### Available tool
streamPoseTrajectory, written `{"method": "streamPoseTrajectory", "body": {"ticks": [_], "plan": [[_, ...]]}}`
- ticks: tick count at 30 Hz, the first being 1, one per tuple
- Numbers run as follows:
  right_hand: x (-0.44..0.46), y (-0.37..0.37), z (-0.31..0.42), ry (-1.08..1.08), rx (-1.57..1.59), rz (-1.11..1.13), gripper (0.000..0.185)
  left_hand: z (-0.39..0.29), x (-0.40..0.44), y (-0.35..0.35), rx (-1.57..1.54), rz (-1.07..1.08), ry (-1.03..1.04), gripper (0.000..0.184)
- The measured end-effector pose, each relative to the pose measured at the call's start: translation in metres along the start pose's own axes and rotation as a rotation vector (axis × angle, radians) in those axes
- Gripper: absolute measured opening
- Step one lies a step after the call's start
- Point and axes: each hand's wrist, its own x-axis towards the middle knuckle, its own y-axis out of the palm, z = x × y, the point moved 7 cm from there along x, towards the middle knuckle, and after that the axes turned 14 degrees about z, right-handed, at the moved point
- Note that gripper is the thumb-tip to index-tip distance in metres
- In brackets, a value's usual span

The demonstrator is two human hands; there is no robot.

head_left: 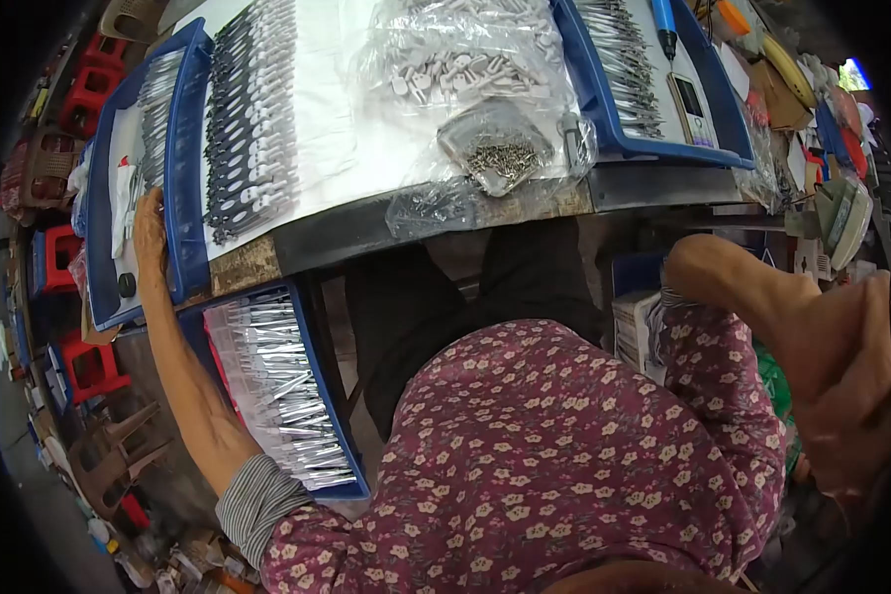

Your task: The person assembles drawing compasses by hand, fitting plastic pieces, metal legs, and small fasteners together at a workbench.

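Note:
My left hand (pixel 149 230) reaches into the blue tray (pixel 177 198) at the left, beside a row of thin metal pieces (pixel 158 109) and a white item with a red tip (pixel 125 198). Its fingertips are too small and hidden to make out. My right hand (pixel 846 386) is raised close to the camera at the right edge, large and blurred, with its fingers not distinct. On the white sheet lie rows of dark and light handled tools (pixel 252 129). Clear bags hold pale flat parts (pixel 465 74) and many small screws (pixel 505 160).
A second blue tray (pixel 604 109) at the right holds metal pieces, a blue tool (pixel 665 25) and a small device with a display (pixel 691 104). Below the table's left side, another blue tray (pixel 342 436) holds metal pieces. Red stools (pixel 94 364) stand left.

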Motion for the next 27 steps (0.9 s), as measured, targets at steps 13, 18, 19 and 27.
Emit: {"method": "streamPoseTrajectory", "body": {"ticks": [13,18,19,27], "plan": [[-0.013,0.020,0.010,-0.180,-0.150,-0.095,0.033,0.011,-0.004,0.002,-0.004,0.003,-0.024,0.016],[-0.016,0.024,0.012,-0.188,-0.181,-0.111,0.031,0.023,-0.005,0.006,-0.064,-0.049,0.070,0.018],[-0.016,0.024,0.012,-0.184,-0.185,-0.114,0.031,0.028,-0.006,0.007,-0.086,-0.053,0.081,0.019],[-0.022,0.021,0.020,-0.146,-0.199,-0.130,0.028,0.052,-0.004,0.014,-0.131,0.051,0.000,0.023]]}}
